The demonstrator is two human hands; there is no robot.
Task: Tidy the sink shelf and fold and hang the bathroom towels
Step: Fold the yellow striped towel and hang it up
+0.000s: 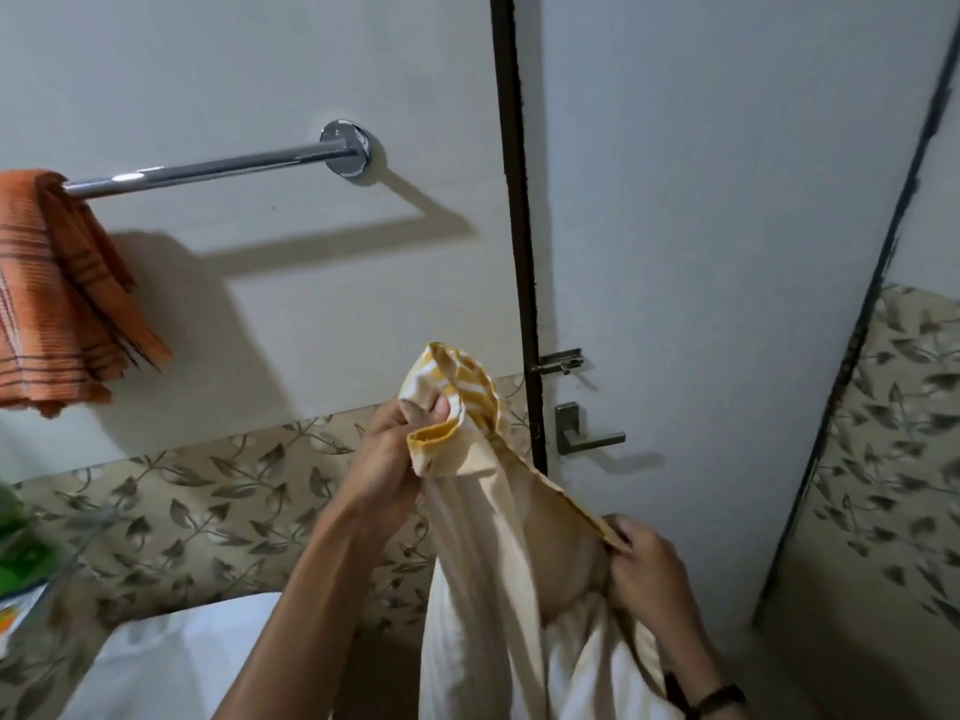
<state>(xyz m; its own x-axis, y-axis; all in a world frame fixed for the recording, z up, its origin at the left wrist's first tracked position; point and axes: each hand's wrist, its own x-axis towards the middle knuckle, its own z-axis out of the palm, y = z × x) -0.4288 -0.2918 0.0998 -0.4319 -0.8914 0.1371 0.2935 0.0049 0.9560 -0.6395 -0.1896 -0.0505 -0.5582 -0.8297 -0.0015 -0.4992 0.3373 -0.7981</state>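
Note:
A cream towel with a yellow patterned border [483, 553] hangs in front of me, held up by both hands. My left hand [387, 454] grips one bunched corner of it, raised near the middle of the view. Lower right, my right hand [641, 563] pinches the yellow hem further along the same edge. The rest of the towel drapes down between my arms. A chrome towel bar [208, 168] runs along the white wall at upper left. An orange striped towel [57, 298] hangs bunched over the bar's left part.
A white door [727, 252] with a latch [561, 362] and lever handle [587, 433] stands to the right. Leaf-patterned tiles [208, 501] line the lower wall. A white basin edge [171, 662] lies at lower left, with green packaging [21, 553] at the far left.

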